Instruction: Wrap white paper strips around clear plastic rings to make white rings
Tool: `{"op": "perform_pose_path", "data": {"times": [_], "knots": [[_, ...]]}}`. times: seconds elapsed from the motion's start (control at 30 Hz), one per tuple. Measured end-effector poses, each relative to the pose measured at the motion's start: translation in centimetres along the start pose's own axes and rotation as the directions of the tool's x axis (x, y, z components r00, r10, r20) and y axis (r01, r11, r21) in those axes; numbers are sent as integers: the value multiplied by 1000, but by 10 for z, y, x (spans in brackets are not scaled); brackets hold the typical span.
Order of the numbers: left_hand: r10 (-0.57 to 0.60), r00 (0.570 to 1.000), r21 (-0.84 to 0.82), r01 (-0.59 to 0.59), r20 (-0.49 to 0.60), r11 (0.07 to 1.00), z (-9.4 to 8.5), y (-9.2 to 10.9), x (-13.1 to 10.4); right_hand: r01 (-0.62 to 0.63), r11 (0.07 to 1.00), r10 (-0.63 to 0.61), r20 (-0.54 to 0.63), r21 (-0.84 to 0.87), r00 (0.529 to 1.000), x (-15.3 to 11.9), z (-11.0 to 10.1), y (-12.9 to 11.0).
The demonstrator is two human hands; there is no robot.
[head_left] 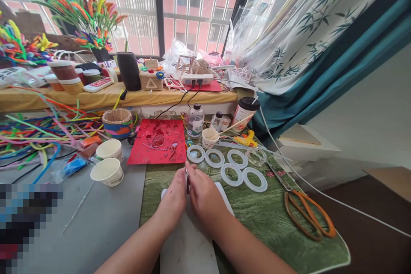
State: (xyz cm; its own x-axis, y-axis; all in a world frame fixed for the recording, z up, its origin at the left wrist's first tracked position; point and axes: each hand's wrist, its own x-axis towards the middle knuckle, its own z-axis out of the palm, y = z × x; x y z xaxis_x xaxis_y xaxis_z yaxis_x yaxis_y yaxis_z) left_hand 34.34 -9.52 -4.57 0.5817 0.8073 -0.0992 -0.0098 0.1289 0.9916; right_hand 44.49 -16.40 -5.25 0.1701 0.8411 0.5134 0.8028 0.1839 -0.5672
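My left hand (176,192) and my right hand (205,192) are held palm to palm over a white board (192,250) on the green mat. Fingers of both hands are pressed together and point away from me. A narrow strip of something shows between the palms, but I cannot make out what it is. Just beyond my fingertips lies a red sheet (136,152) with shiny, dried-looking glue patches. Right of the fingertips sit several translucent ring moulds (215,158), flat on the mat.
Orange-handled scissors (310,216) lie at the right, near a white cable (308,205). Two paper cups (107,172) stand left. Behind are a small cup with a stick (210,138), a clear bottle (195,120), a yellow glue gun (247,139) and a lidded drink cup (245,113).
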Motion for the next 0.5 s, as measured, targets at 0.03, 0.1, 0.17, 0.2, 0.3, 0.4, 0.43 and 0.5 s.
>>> {"op": "perform_pose_path", "data": {"times": [0.03, 0.1, 0.17, 0.2, 0.3, 0.4, 0.43, 0.5], "knots": [[-32, 999, -13, 32, 3, 999, 0, 1, 0, -10, 1000, 10, 4, 4, 1000, 0, 1, 0], [-113, 994, -16, 113, 11, 993, 0, 3, 0, -18, 1000, 18, 12, 24, 1000, -1, 3, -1], [-162, 987, 15, 162, 7, 987, -1, 7, 1, -29, 999, 28, 10, 39, 1000, -3, 6, -2], [-174, 985, 33, 174, 0, 984, -1, 9, 2, -38, 998, 37, 8, 43, 999, -4, 7, -2], [-179, 983, 57, 181, -27, 982, 0, 13, 3, -57, 998, 56, 21, 40, 998, -5, 10, -2], [-189, 981, 42, 191, -47, 981, 1, 13, 4, -65, 997, 65, 13, 47, 998, -6, 10, -4], [-193, 979, 46, 196, -61, 980, 1, 12, 4, -51, 997, 51, 7, 58, 999, -7, 10, -6], [-196, 978, 76, 201, -68, 977, -1, 10, 5, 4, 996, -4, 6, 84, 1000, -9, 9, -9]]}}
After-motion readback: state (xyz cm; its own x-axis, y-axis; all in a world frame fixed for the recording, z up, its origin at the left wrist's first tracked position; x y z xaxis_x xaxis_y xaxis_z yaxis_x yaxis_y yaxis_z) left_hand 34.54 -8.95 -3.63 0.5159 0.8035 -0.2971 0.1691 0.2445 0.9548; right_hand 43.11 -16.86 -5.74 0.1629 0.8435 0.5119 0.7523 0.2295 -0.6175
